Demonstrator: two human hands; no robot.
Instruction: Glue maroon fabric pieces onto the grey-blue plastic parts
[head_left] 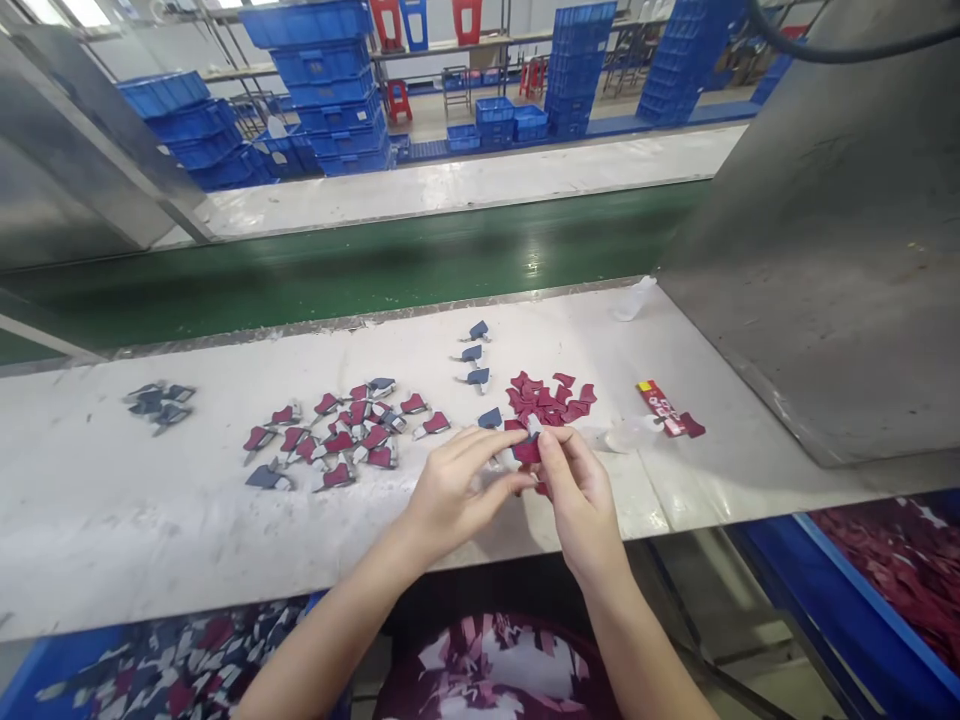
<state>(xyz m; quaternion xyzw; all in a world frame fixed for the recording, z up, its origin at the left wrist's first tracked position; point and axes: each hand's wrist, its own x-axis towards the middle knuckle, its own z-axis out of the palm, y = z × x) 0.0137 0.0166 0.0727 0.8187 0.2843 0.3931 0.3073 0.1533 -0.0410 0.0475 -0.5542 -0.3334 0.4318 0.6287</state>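
Observation:
Both hands meet over the front of the white bench. Between the fingertips of my left hand (469, 485) and my right hand (581, 490) is a small maroon and grey plastic part (527, 450), pinched from both sides. Just beyond the fingers lies a heap of loose maroon pieces (544, 400). A short column of dark blue and grey parts (477, 377) runs away from me, left of that heap. Further left spreads a pile of maroon and grey assembled parts (356, 425). A small group of dark blue-grey parts (159, 403) lies at the far left.
A red and yellow packet (662, 408) and clear plastic (634, 432) lie to the right. Metal panels (832, 250) flank the bench. Behind runs a green conveyor belt (420, 265). Below the edge are blue bins, one with mixed parts (180, 665), another with maroon pieces (900, 570).

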